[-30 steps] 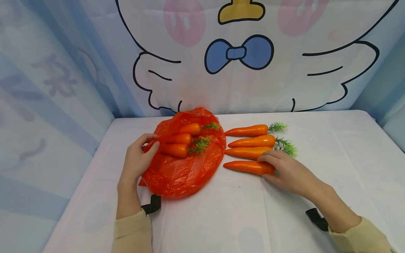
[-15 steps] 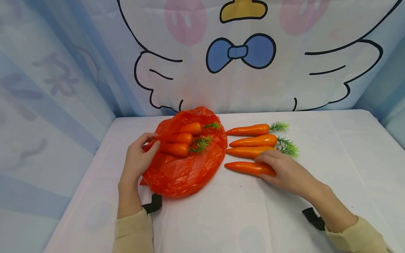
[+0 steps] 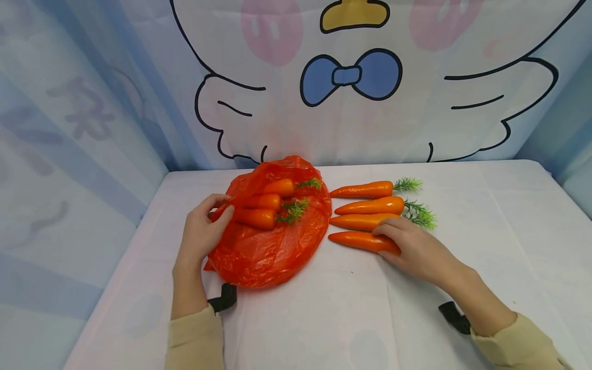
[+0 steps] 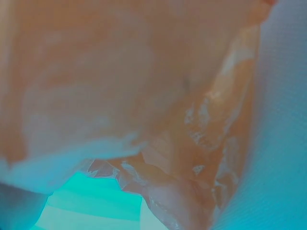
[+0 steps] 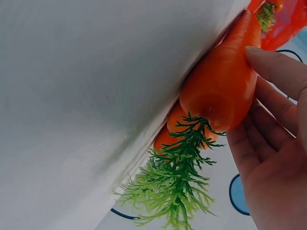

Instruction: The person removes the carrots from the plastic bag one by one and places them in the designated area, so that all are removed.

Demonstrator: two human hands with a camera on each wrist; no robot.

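My left hand (image 3: 201,231) grips the left edge of a red plastic bag (image 3: 273,264), which lies spread on the table. Three orange carrots (image 3: 256,219) with green tops sit at the bag's mouth, their thin ends covered by red film. To the right, my right hand (image 3: 418,252) holds the nearest carrot (image 3: 358,240) of a row by its thick end, thumb on the near side. The right wrist view shows this carrot (image 5: 220,86) close up between thumb and fingers, with its feathery green top (image 5: 180,177) hanging free. Film fills most of the left wrist view.
Beyond the held carrot lie three more: a far carrot (image 3: 363,190), a middle carrot (image 3: 370,206) and one (image 3: 356,222) partly behind my fingers. Their tips point at the bag. A white cloth covers the table (image 3: 324,329); a printed curtain (image 3: 351,128) hangs behind it.
My right hand has shifted slightly left. The held carrot has moved a little toward the back, closer to its neighbour. My left hand and the bag stay almost still.
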